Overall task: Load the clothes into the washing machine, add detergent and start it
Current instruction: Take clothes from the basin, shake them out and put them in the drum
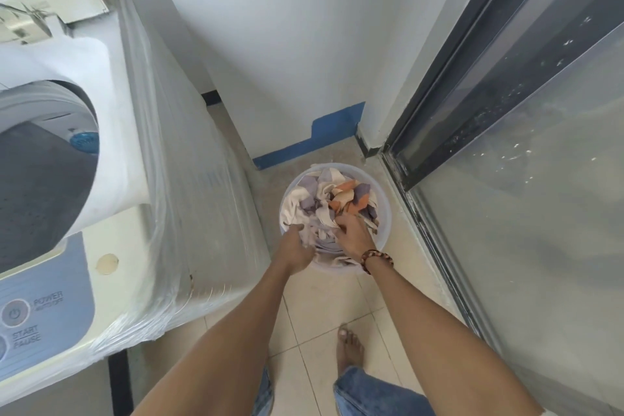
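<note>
A round pale plastic basin [385,203] sits on the tiled floor, filled with crumpled clothes [324,199] in white, lilac and orange. Both arms reach down into it. My left hand [295,252] closes on pale cloth at the basin's near left rim. My right hand [353,233], with a bead bracelet at the wrist, grips the clothes beside it. At the left stands a top-loading washing machine [175,186] wrapped in clear plastic film, its lid up and its dark drum [37,186] open. No detergent is in view.
The machine's blue control panel [44,311] with power and start buttons lies at the near left. A white wall closes the space behind the basin. A dark-framed sliding glass door [506,145] runs along the right. My bare foot [349,348] stands on the tiles.
</note>
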